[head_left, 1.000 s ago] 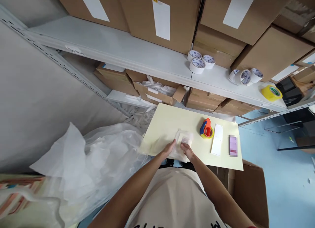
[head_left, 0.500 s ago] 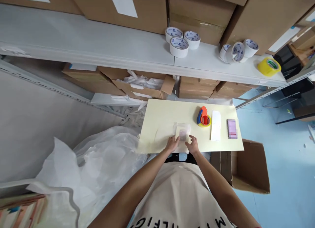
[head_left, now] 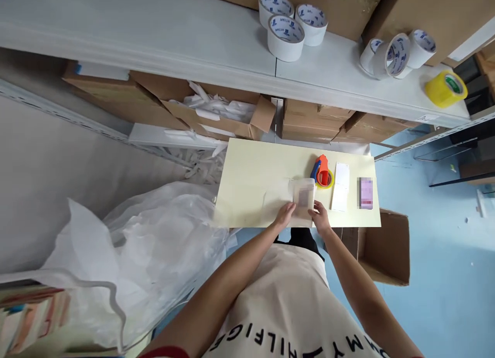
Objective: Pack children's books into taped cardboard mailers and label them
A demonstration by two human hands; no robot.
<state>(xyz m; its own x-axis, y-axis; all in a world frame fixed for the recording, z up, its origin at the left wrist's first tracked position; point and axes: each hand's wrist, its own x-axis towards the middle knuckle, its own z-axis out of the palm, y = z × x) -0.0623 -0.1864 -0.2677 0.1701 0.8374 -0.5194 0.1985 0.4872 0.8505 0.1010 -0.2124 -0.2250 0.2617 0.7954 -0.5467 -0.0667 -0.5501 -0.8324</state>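
Observation:
A small flat packet (head_left: 304, 192) in cloudy see-through wrap is between my hands over the near middle of the cream board (head_left: 255, 167). A darker rectangle shows through the wrap. My left hand (head_left: 285, 215) grips the packet's lower left edge with thumb and fingers. On the opposite edge, my right hand (head_left: 320, 216) has its fingers closed on the packet. Just beyond the packet lies an orange and blue tape dispenser (head_left: 322, 172) with yellow tape. To its right are a white paper strip (head_left: 340, 186) and a blurred-out purple item (head_left: 365, 193).
White tape rolls (head_left: 286, 38) and a yellow roll (head_left: 446, 88) stand on the grey shelf (head_left: 154, 43). Beneath it is an open carton (head_left: 220, 123) of white material. Plastic sheeting (head_left: 166, 249) heaps at the left; an open cardboard box (head_left: 386, 249) sits below the board's right end.
Both hands have moved right with the packet, which now appears raised and tilted rather than flat on the board. The camera view has shifted, with the shelf higher in the picture.

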